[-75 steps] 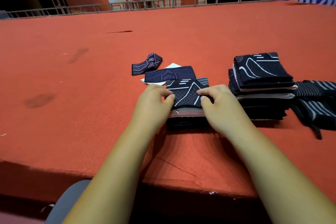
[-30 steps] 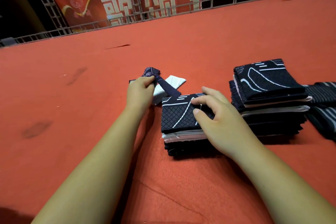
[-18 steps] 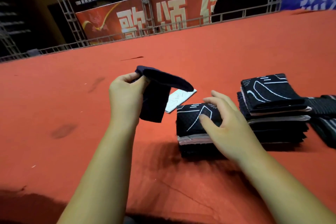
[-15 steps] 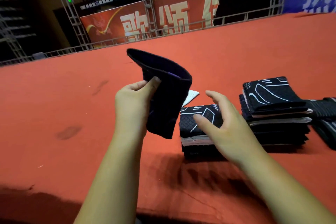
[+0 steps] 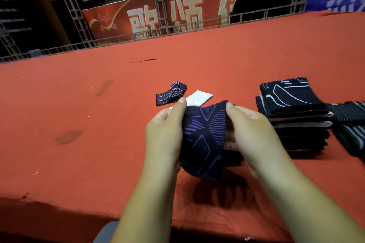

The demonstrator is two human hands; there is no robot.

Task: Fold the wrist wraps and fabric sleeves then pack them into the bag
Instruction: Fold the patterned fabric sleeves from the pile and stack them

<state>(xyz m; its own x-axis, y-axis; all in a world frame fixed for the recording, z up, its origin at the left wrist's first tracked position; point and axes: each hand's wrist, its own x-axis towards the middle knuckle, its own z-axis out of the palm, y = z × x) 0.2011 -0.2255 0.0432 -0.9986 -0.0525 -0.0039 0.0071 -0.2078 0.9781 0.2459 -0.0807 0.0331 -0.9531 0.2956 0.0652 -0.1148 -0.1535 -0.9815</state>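
**Both hands hold one dark sleeve over the red carpet**

Head view: The left hand (image 5: 164, 136) and the right hand (image 5: 250, 134) both grip a dark fabric sleeve (image 5: 203, 138) with purple lines. Each hand takes one side edge, with the thumb on the front near the top edge. The other fingers are hidden behind the cloth. The sleeve hangs between the hands, lifted above the red carpet (image 5: 79, 108), and its lower end is curved.

Behind the hands, a small dark wrap (image 5: 171, 93) lies on the carpet, and just beside it lies a white folded piece (image 5: 199, 97). To the right stands a stack of folded dark fabric (image 5: 292, 116) with white lines on the top piece. Striped dark pieces (image 5: 351, 122) lie beside this stack at the right edge. Far behind are a red banner (image 5: 158, 19) and a metal frame (image 5: 75, 16).
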